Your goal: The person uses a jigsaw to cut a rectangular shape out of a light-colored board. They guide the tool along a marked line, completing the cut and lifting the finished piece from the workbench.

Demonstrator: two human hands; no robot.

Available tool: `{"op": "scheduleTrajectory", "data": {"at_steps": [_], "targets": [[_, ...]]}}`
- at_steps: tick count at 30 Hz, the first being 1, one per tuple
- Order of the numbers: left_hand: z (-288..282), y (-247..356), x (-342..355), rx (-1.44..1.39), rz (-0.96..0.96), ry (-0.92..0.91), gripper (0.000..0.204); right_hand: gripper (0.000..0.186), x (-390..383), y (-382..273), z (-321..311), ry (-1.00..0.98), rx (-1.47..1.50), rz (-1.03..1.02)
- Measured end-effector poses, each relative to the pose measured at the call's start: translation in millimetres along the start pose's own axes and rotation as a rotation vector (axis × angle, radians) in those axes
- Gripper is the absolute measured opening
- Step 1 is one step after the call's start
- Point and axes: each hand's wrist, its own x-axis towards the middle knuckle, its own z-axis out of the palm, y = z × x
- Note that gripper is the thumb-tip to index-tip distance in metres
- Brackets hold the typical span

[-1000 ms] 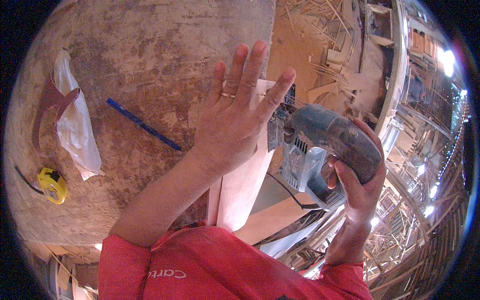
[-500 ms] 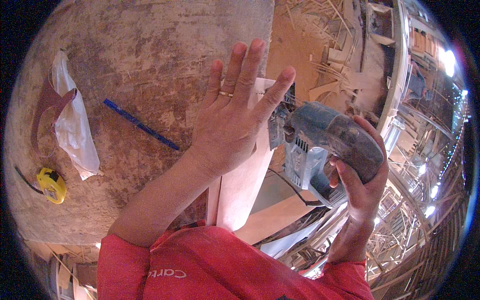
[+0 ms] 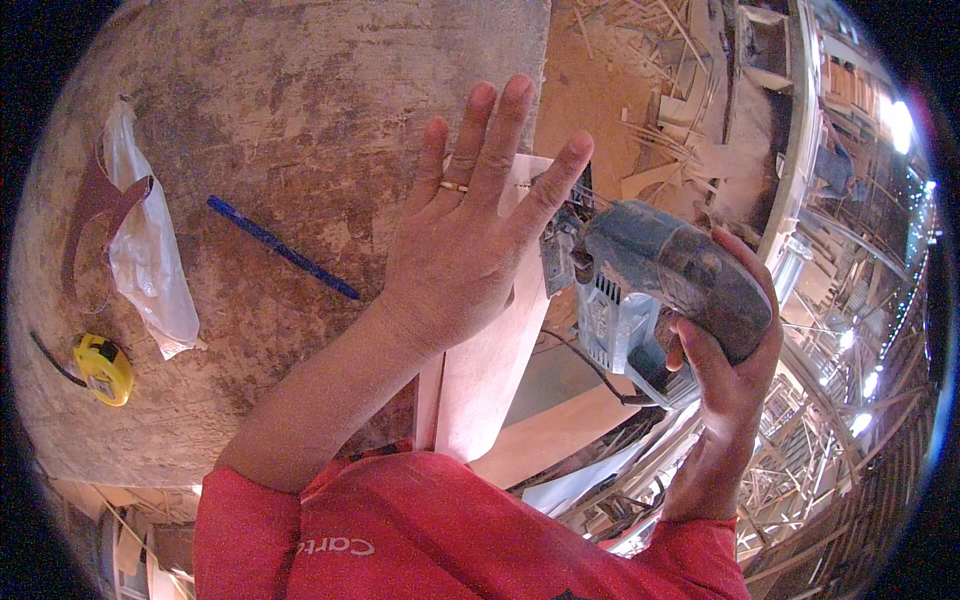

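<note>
My left hand [image 3: 455,230] lies with its fingers spread over a pale wooden board [image 3: 490,375] at the table's right edge. A ring sits on one of its fingers. My right hand [image 3: 735,345] is wrapped round the rear of a dusty teal and grey jigsaw [image 3: 650,255]. The jigsaw's metal shoe is by the board's right edge, just right of my left thumb. Where the blade meets the wood, my left hand and the tool body hide it. A dark cord [image 3: 590,370] runs below the tool.
On the worn brown table [image 3: 330,90] lie a blue strip [image 3: 283,247], a whitish plastic bag [image 3: 150,250], a curved maroon strip [image 3: 85,230] and a yellow tape measure [image 3: 104,370]. Wood offcuts [image 3: 670,120] litter the floor beyond the table's right edge.
The jigsaw and my right hand have shifted very slightly to the right. My left hand stays spread on the board, moved only a hair.
</note>
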Motion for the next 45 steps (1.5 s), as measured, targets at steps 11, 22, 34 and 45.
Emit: {"op": "scheduleTrajectory", "data": {"at_steps": [11, 22, 34, 45], "targets": [[-2.0, 4.3, 7.9, 0.009, -0.016, -0.015, 0.125, 0.081, 6.7, -2.4, -6.7, 0.006, -0.028, 0.020], [4.0, 0.5, 24.9, -0.010, 0.007, 0.000, 0.113, 0.073, 24.2, -6.2, -9.2, 0.005, -0.047, -0.066], [27.8, -11.2, 59.1, 0.198, 0.048, -0.018, 0.107, 0.067, 63.8, 1.3, -20.2, -0.113, 0.027, -0.106], [19.4, -12.4, 61.0, 0.333, 0.026, -0.068, 0.103, 0.061, 74.2, 10.2, -16.9, -0.104, 0.022, -0.265]]}}
